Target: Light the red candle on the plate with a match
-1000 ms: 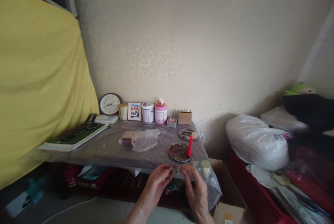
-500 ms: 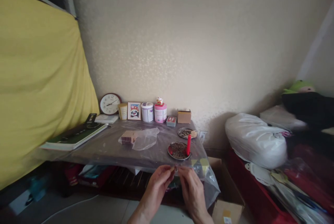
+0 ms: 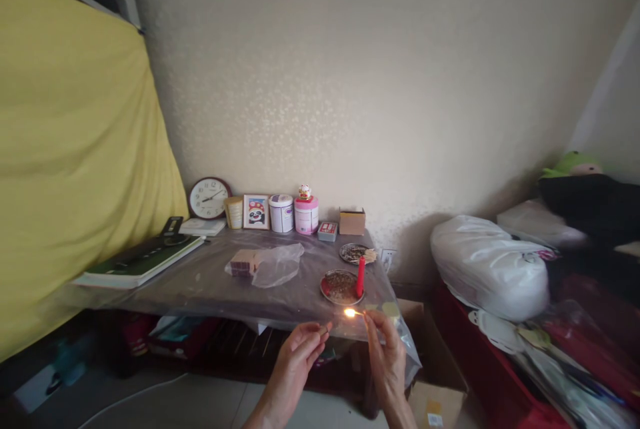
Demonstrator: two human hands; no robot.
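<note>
- The right hand (image 3: 387, 356) is raised in front of the near edge of the counter (image 3: 210, 282), its fingers (image 3: 374, 322) pinched narrow on a burning match (image 3: 356, 313).
- The match points left from the fingertips, and its small bright flame sits at the far tip, just below and in front of the red dish (image 3: 341, 287).
- The left hand (image 3: 295, 359) is up beside it, a short gap apart, with its fingers (image 3: 313, 334) curled closed on a small thing that is too small and hidden to make out.
- A red candle (image 3: 360, 276) stands upright on the right rim of the red dish, which holds dark bits; the candle's wick shows no flame.
- Behind that dish lies a second small plate (image 3: 354, 253) with pale scraps on its right side.
- Mid-counter, a clear plastic bag (image 3: 277, 264) lies crumpled with a stack of small boxes (image 3: 243, 262) at its left end.
- Along the wall stand a round clock (image 3: 209, 198), a tan cup (image 3: 233, 212), a framed panda picture (image 3: 256, 212), a white tin (image 3: 281, 213), a pink tin (image 3: 306, 215) with a small figurine (image 3: 305, 192) on top, a small red-and-white box (image 3: 327, 231) and a brown carton (image 3: 353, 222).
- A thick green-covered book (image 3: 137, 261) lies at the left end of the counter, against the yellow cloth (image 3: 75, 169).
- To the right, well apart from the counter, a white bundle (image 3: 490, 266) rests on a cluttered red surface.
</note>
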